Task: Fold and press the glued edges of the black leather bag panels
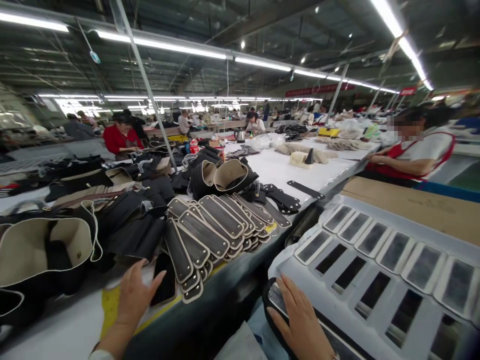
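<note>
"Long tube lights [176, 46] run above a big workshop, and a white table [273, 170] stretches away beneath them. What's piled on the near end?"

"Dark strips [213, 235] with pale edges and metal studs, overlapping in a heap. Behind them sit black bags [230, 176] with beige linings, and another open bag [26, 245] stands at far left."

"And the left hand [132, 292]?"

"Over the table's near edge, thumb spread wide from the fingers, pinching nothing that I can see. Its thumb overlaps a dark rectangular object [167, 280] just beside the strips; whether they touch, I can't tell."

"Where's the right hand [300, 317]?"

"Lower down, on a black-edged piece [273, 296] with a grey panel. Its fingers lie close together along the top, thumb apart. The underside is hidden, so I can't say if it grips."

"Where does that piece lie?"

"Near the body, against the near side of a white tray [298, 275]. Grey-centred panels [423, 267] line the tray, with dark slots in front of them."

"Anyone close?"

"Somebody in a red apron [444, 150], beyond the cardboard [405, 200]."
</note>
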The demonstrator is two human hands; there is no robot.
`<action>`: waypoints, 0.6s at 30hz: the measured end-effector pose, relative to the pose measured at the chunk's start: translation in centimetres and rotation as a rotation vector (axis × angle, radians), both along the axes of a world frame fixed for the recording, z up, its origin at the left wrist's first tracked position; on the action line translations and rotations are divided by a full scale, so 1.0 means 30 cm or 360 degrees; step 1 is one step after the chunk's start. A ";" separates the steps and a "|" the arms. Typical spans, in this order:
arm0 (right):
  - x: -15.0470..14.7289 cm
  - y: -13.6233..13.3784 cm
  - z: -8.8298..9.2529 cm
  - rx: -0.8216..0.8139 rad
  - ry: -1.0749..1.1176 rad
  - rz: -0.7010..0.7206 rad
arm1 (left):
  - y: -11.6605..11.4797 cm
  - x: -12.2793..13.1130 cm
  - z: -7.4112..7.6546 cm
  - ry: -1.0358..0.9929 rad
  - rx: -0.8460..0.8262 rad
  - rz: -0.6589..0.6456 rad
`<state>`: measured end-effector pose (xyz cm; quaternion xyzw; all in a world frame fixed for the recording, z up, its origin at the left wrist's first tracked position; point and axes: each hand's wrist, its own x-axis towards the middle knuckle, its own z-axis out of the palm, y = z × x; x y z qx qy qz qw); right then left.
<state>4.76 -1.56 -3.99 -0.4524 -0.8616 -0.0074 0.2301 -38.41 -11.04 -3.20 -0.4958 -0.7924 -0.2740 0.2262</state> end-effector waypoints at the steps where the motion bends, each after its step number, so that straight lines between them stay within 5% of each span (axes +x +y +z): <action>1: 0.001 -0.006 0.005 0.0024 0.0022 0.0032 | 0.008 0.040 -0.017 -0.0022 0.0010 -0.0033; 4: -0.007 -0.024 0.015 0.0022 0.0046 0.0113 | 0.028 0.129 -0.065 -0.0119 0.0040 -0.0098; 9: -0.025 -0.036 0.007 -0.0060 0.0087 0.0153 | 0.082 0.159 -0.109 -0.0388 -0.0343 -0.0489; 12: -0.015 -0.031 0.013 -0.0093 0.0190 0.0157 | 0.093 0.152 -0.068 -0.0506 -0.0300 -0.0495; 16: 0.012 -0.052 0.064 -0.0093 0.0368 0.0068 | 0.047 0.204 0.050 -0.0665 0.0031 -0.0019; 18: 0.019 -0.083 0.107 -0.0073 0.0423 0.0046 | 0.025 0.236 0.088 -0.0642 0.0075 0.0024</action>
